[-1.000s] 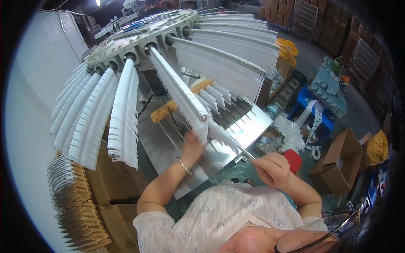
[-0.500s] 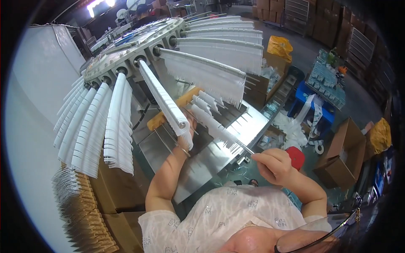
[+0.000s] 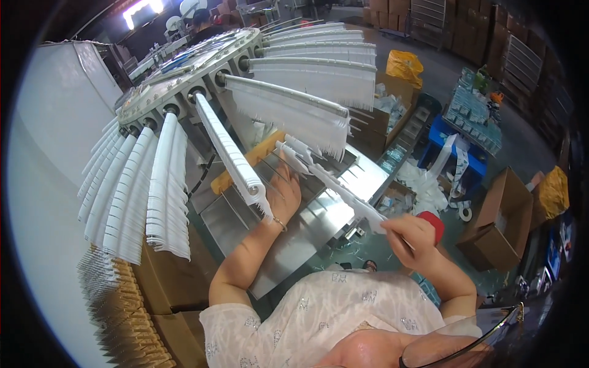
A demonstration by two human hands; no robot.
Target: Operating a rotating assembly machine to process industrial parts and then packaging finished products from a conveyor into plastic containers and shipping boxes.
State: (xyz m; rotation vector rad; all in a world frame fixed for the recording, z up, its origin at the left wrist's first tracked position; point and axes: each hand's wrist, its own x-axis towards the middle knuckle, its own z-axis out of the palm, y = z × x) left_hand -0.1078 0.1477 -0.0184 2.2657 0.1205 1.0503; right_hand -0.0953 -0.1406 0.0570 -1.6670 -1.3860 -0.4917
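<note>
- White bunch (image 3: 345, 194) pinched at its near end by the right hand (image 3: 412, 238), slanting above the metal table (image 3: 276, 260); loosened fingers could drop it.
- Left hand (image 3: 284, 193) well apart; grip unclear.
- Draped rod (image 3: 228, 148) beside it: one bump might snag.

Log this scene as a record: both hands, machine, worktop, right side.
Left hand: near the yellow bar; contact unclear
Right hand: closed on the near end of a white strip
Machine: round turret, white sheets radiating from it
Worktop: shiny metal plate
Right side: open cardboard box, yellow bag beside it
</note>
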